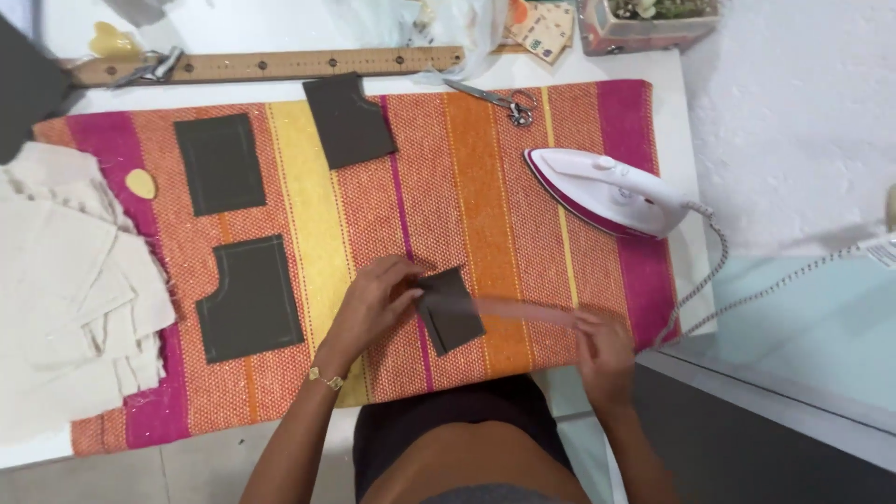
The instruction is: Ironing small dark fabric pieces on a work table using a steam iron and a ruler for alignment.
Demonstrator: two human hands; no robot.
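My left hand presses flat on the striped cloth that covers the tabletop, its fingertips pinning the left edge of a small dark fabric piece; the fingers lie spread, not clenched, so this grip is released and only holds the piece down. My right hand is closed around the near end of a thin translucent ruler, which reaches leftward across the dark piece; it is blurred, so I cannot tell exactly where its tip ends. The piece lies on the orange and magenta stripes, close to the cloth's near edge, just in front of me.

Three more dark fabric pieces lie farther off: one at the far left, one with a curved notch near my left wrist, and one overlapping the cloth's far edge. A white and magenta iron rests to the right, its coiled cord trailing off the edge. Scissors and a wooden ruler lie at the far side, and cream fabric is heaped at the left.
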